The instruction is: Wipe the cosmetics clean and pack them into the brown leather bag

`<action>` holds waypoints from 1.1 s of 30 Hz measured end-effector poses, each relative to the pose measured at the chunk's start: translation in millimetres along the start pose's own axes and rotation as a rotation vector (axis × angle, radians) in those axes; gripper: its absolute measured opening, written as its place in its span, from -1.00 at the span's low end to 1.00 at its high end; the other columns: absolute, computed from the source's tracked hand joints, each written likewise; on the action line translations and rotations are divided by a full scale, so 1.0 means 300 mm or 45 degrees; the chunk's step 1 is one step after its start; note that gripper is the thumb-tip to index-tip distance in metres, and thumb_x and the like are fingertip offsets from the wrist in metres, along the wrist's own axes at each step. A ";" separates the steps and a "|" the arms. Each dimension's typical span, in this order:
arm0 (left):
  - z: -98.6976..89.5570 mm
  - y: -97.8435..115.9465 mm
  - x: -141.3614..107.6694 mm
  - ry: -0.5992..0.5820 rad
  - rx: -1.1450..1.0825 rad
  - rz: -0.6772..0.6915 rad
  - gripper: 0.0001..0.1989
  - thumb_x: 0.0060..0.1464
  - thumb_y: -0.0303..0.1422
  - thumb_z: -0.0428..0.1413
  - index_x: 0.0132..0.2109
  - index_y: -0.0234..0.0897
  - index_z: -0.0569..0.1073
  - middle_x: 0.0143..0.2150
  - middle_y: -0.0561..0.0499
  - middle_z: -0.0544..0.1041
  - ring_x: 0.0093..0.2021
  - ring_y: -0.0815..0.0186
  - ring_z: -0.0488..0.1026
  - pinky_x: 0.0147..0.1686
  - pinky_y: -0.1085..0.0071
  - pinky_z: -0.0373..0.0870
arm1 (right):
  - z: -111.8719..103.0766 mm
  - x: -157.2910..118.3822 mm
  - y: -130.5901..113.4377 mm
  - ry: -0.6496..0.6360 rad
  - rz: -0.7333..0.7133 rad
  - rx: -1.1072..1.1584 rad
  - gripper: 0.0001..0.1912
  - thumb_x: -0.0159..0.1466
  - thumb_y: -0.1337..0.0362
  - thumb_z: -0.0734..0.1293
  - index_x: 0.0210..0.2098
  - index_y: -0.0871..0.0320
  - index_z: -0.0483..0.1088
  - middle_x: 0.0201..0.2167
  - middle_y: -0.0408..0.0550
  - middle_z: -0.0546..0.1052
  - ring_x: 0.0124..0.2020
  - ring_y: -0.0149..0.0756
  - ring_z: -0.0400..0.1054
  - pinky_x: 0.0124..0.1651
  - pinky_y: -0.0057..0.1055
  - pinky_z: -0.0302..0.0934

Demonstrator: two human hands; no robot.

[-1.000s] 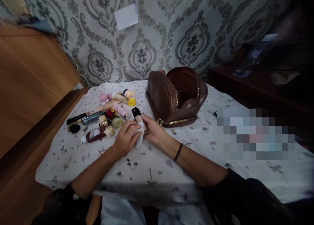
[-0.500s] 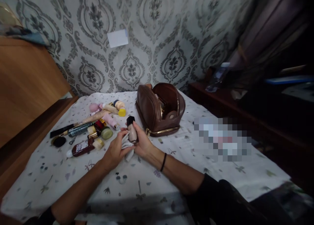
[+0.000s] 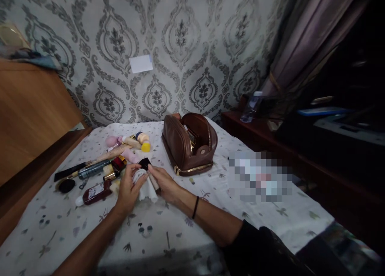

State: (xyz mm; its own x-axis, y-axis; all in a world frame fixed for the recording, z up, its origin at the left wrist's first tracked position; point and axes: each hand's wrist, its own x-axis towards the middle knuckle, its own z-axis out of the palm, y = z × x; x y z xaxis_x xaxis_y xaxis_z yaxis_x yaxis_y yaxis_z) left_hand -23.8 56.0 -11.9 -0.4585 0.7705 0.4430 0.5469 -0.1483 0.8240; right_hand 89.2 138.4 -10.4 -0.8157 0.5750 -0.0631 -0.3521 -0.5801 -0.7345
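Observation:
My right hand (image 3: 167, 186) is closed around a small bottle with beige contents (image 3: 154, 182) and a black cap (image 3: 144, 163), probably foundation. With my left hand (image 3: 128, 191) I grip a white cloth (image 3: 147, 193) pressed against the bottle's cap and side. Just beyond my left hand lie several cosmetics: a dark red bottle (image 3: 95, 193), a black-bristled makeup brush (image 3: 66, 185), a pink sponge (image 3: 112, 141) and a tube with a yellow cap (image 3: 146, 147). A brown leather makeup bag (image 3: 176, 143) stands unzipped beyond my right hand, with items inside.
The cosmetics and bag rest on a white patterned sheet (image 3: 168, 228). A wooden panel (image 3: 36, 111) borders it at left, a patterned wall behind. On the right, a clear bottle (image 3: 250, 109) stands on a dark red ledge (image 3: 230, 123). A pixelated patch (image 3: 261, 175) covers something on the sheet.
The bottle has moved left and lower in view, and the white cloth now reaches up to its cap. My left hand has shifted left. The view has tilted slightly upward.

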 end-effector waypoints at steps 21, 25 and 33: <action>-0.007 0.010 -0.011 -0.293 0.212 0.076 -0.68 0.18 -0.02 0.03 -0.16 -0.16 0.45 -0.32 0.06 0.58 -0.32 0.21 0.55 -0.37 0.38 0.46 | -0.071 -0.111 -0.814 0.122 -0.583 -1.050 -0.66 -0.10 0.34 0.58 -0.37 0.19 0.43 -0.39 -0.18 0.54 -0.32 -0.40 0.40 -0.19 -0.45 0.28; -0.016 -0.015 -0.015 -0.360 0.265 0.095 -0.70 0.20 -0.04 0.03 -0.16 -0.14 0.46 -0.34 0.08 0.60 -0.34 0.25 0.57 -0.40 0.45 0.48 | -0.134 -0.089 -0.895 0.082 -0.483 -1.243 -0.51 -0.10 0.29 0.59 -0.22 0.12 0.37 -0.38 -0.23 0.51 -0.34 -0.40 0.40 -0.25 -0.46 0.29; -0.015 -0.071 -0.031 -0.381 0.368 0.100 -0.69 0.22 -0.02 0.01 -0.10 -0.09 0.46 -0.25 0.09 0.64 -0.23 0.24 0.61 -0.32 0.48 0.53 | -0.216 -0.056 -0.948 -0.099 -0.285 -1.967 -0.61 -0.03 0.21 0.53 -0.28 0.17 0.36 -0.41 -0.23 0.47 -0.37 -0.38 0.35 -0.28 -0.45 0.20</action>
State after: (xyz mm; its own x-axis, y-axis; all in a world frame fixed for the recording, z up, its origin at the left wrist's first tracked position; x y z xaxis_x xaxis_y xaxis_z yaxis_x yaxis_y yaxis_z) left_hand -34.4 49.2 -32.0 -0.2075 0.9161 0.3431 0.7655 -0.0663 0.6400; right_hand 232.7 330.9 155.8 -0.8511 0.5071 0.1361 0.2902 0.6703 -0.6830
